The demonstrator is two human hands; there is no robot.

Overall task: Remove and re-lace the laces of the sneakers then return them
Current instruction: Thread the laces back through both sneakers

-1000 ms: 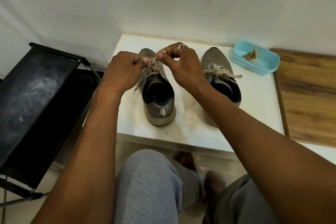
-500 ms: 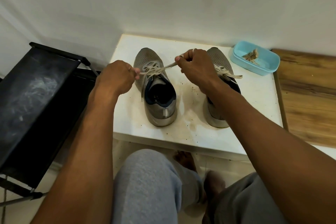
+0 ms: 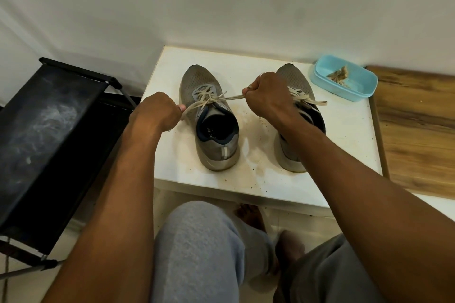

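— Well, where does the lace (image 3: 209, 99) stand now?

— Threaded up the left sneaker (image 3: 211, 135), which sits toe-away on the white table (image 3: 344, 145). From the crossing over the tongue it runs out taut on both sides. A second ago both hands were bunched together right above that crossing; since then they have drawn apart sideways and the slack has gone.

— And the fingers?

— The left hand (image 3: 157, 112) is a closed fist just left of the shoe, with one strand pinched at the thumb. The right hand (image 3: 268, 96) is curled round the other strand, between the two shoes and in front of the right sneaker (image 3: 293, 77). Short loose tips stick out near the crossing.

— So a knot going tight?

— Most likely a bow being cinched, though from this angle an undoing pull cannot be ruled out. The right sneaker's lace (image 3: 310, 101) looks threaded and tied, so this would be the last tie, leaving only the return.

— Anything else around?

— A blue tub (image 3: 364, 92) with scraps at the far right corner, a wooden board (image 3: 418, 125) beyond it, and a black rack (image 3: 49, 125) to the left.
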